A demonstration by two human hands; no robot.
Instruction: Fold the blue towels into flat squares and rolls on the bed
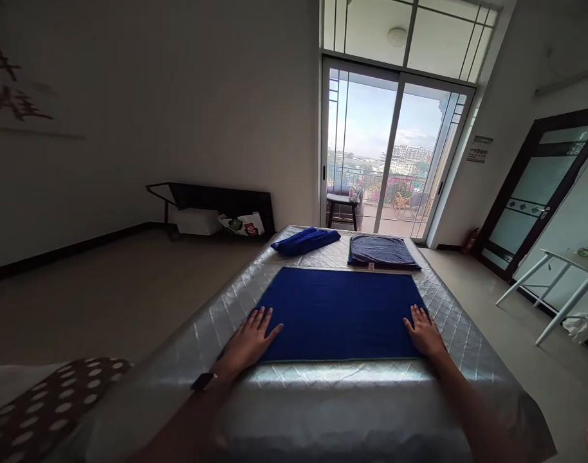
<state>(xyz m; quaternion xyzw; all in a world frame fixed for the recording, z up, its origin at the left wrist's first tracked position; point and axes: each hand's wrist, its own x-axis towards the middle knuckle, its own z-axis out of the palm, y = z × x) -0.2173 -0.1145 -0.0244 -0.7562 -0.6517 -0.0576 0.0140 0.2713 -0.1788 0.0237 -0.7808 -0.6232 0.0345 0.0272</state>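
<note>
A dark blue towel [339, 315] lies spread flat as a wide rectangle in front of me. My left hand [253, 331] rests palm down on its left edge, fingers stretched out and holding nothing. At the opposite edge my right hand [423, 329] also lies flat, with its fingers open. A dark band with a square face is on my left wrist. Beyond the towel, a crumpled blue cloth [306, 242] lies at the far left. A folded grey-blue towel [381, 249] with a small white tag sits to its right.
A silvery quilted cover [217, 321] drapes over the table. A black bench [221, 196] with a white box [197, 221] stands by the left wall. Sliding glass doors [361, 148] are ahead. A pale stool [576, 260] stands at right, and polka-dot fabric [67, 402] lies at lower left.
</note>
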